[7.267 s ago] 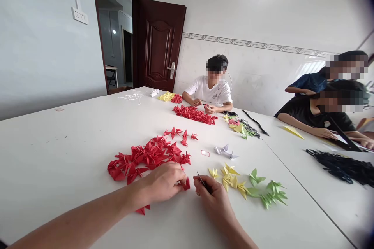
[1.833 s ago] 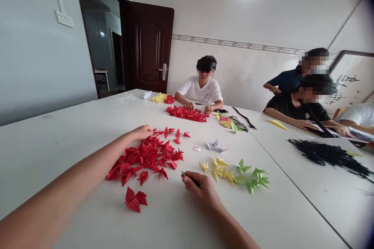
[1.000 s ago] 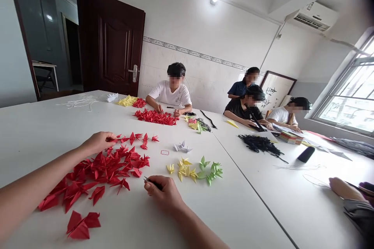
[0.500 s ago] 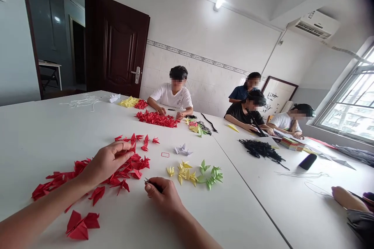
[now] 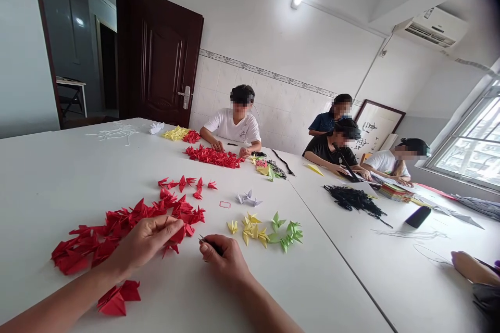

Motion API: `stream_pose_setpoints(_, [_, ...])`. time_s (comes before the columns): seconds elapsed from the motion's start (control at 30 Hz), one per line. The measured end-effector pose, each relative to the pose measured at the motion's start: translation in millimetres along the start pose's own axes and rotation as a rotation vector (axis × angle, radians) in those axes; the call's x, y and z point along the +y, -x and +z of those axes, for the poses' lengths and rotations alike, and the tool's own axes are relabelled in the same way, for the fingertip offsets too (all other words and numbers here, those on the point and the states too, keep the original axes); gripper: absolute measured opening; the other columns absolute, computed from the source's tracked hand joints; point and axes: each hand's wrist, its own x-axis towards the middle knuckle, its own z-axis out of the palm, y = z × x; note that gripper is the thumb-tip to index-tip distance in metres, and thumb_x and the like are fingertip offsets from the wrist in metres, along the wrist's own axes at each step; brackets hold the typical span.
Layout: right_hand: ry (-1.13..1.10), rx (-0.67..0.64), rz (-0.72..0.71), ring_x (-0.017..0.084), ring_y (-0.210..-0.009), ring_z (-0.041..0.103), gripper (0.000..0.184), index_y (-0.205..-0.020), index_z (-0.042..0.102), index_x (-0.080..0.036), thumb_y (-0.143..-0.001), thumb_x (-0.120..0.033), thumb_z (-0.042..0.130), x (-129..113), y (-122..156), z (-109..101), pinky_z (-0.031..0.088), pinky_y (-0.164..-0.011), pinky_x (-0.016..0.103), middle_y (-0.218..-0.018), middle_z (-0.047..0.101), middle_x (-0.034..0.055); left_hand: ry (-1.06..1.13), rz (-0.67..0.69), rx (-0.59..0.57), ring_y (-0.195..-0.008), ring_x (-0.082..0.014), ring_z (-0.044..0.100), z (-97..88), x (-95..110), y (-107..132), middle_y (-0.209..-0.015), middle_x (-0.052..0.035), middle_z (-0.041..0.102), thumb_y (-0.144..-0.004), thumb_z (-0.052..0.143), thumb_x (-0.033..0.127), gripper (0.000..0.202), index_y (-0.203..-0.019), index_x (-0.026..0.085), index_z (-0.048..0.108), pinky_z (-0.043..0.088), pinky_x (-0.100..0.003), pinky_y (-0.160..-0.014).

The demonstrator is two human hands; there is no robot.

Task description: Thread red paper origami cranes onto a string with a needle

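Note:
My left hand (image 5: 146, 240) rests at the near edge of a heap of red folded paper cranes (image 5: 117, 223), its fingertips pinched on one red crane (image 5: 177, 234). Just to the right, my right hand (image 5: 226, 258) is curled shut around a thin dark needle-like tool (image 5: 206, 242) whose tip points left toward that crane. A pair of loose red cranes (image 5: 117, 297) lies close under my left forearm. A strung row of yellow and green cranes (image 5: 267, 230) lies right of my right hand.
Small grey cranes (image 5: 248, 199) and a tiny red-edged tag (image 5: 224, 204) lie beyond. Several other people sit along the far and right sides of the white table (image 5: 47, 182), with another red crane pile (image 5: 213, 156), black cord (image 5: 351, 199) and coloured paper. Another person's hand (image 5: 469, 268) shows at right.
My left hand has drawn back from the far side of the red heap toward my right hand, bringing a red crane. The right hand has stayed put with its tool.

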Motion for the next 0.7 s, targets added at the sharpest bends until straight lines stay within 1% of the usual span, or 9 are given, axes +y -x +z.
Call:
stream_pose_setpoints(0.03, [0.001, 0.0, -0.001, 0.011, -0.057, 0.046, 0.042, -0.082, 0.065, -0.015, -0.08, -0.053, 0.047, 0, 0, 0, 0.036, -0.051, 0.02, -0.061, 0.053, 0.0005, 0.045, 0.02, -0.052, -0.052, -0.0125, 0.038, 0.2, -1, 0, -0.055, 0.004, 0.039, -0.076, 0.042, 0.057, 0.043, -0.054, 0.02, 0.042, 0.035, -0.023, -0.049])
stream_pose_setpoints(0.1, [-0.004, -0.004, -0.013, 0.011, -0.057, 0.046, 0.042, -0.083, 0.065, -0.014, -0.081, -0.052, 0.047, -1, 1, -1, 0.036, -0.051, 0.02, -0.061, 0.053, 0.0004, 0.125, 0.043, -0.127, -0.053, -0.0119, 0.035, 0.1, -1, 2, -0.057, 0.0041, 0.037, -0.077, 0.044, 0.053, 0.038, -0.057, 0.02, 0.045, 0.032, -0.024, -0.049])
stream_pose_setpoints(0.17, [-0.012, -0.009, -0.026, 0.011, -0.058, 0.046, 0.042, -0.085, 0.065, -0.013, -0.081, -0.051, 0.047, -2, 2, -1, 0.037, -0.053, 0.02, -0.061, 0.053, 0.0005, 0.168, 0.03, -0.136, -0.053, -0.0119, 0.035, -0.3, 0, 5, -0.059, 0.004, 0.039, -0.077, 0.048, 0.048, 0.031, -0.061, 0.021, 0.049, 0.032, -0.024, -0.049])
stream_pose_setpoints(0.23, [-0.019, -0.007, -0.024, 0.012, -0.059, 0.047, 0.043, -0.088, 0.065, -0.013, -0.081, -0.051, 0.047, -4, 4, -2, 0.038, -0.054, 0.021, -0.064, 0.054, 0.0011, 0.205, 0.036, -0.136, -0.055, -0.0124, 0.038, 0.1, 2, 8, -0.06, 0.0035, 0.043, -0.075, 0.053, 0.042, 0.023, -0.064, 0.022, 0.052, 0.034, -0.025, -0.05])
stream_pose_setpoints(0.33, [-0.017, 0.035, 0.001, 0.014, -0.063, 0.051, 0.045, -0.092, 0.065, -0.012, -0.08, -0.052, 0.047, -4, 6, -2, 0.041, -0.057, 0.023, -0.067, 0.057, 0.0033, 0.249, 0.103, -0.149, -0.064, -0.0147, 0.048, 2.6, 0, 12, -0.07, 0.001, 0.053, -0.073, 0.056, 0.031, 0.008, -0.07, 0.023, 0.055, 0.041, -0.027, -0.058])
stream_pose_setpoints(0.4, [-0.007, 0.043, 0.017, 0.016, -0.065, 0.052, 0.046, -0.095, 0.064, -0.012, -0.08, -0.052, 0.047, -2, 6, -3, 0.041, -0.057, 0.024, -0.069, 0.058, 0.0041, 0.257, 0.115, -0.163, -0.072, -0.0163, 0.053, 4.7, -4, 13, -0.078, -0.0007, 0.057, -0.073, 0.056, 0.027, 0.002, -0.074, 0.025, 0.056, 0.045, -0.029, -0.063])
stream_pose_setpoints(0.5, [0.016, 0.037, 0.009, 0.016, -0.063, 0.052, 0.045, -0.093, 0.065, -0.013, -0.081, -0.052, 0.046, -2, 8, -3, 0.041, -0.056, 0.024, -0.067, 0.057, 0.0036, 0.238, 0.106, -0.161, -0.076, -0.017, 0.056, 7.0, -8, 13, -0.081, -0.0015, 0.059, -0.072, 0.056, 0.025, 0.004, -0.075, 0.026, 0.056, 0.047, -0.03, -0.066])
stream_pose_setpoints(0.63, [0.08, 0.012, -0.013, 0.015, -0.061, 0.051, 0.042, -0.093, 0.065, -0.014, -0.082, -0.05, 0.046, -5, 9, -2, 0.04, -0.054, 0.024, -0.067, 0.058, 0.0029, 0.212, 0.131, -0.148, -0.079, -0.0173, 0.057, 9.0, -8, 12, -0.083, -0.0024, 0.059, -0.071, 0.055, 0.021, 0.007, -0.076, 0.026, 0.056, 0.049, -0.031, -0.07])
stream_pose_setpoints(0.7, [0.113, 0.021, -0.015, 0.016, -0.062, 0.052, 0.041, -0.093, 0.064, -0.013, -0.082, -0.049, 0.046, -7, 9, -1, 0.041, -0.055, 0.024, -0.069, 0.06, 0.0038, 0.217, 0.133, -0.161, -0.079, -0.0174, 0.058, 10.1, -8, 12, -0.084, -0.0031, 0.059, -0.071, 0.055, 0.02, 0.007, -0.075, 0.026, 0.056, 0.05, -0.031, -0.07])
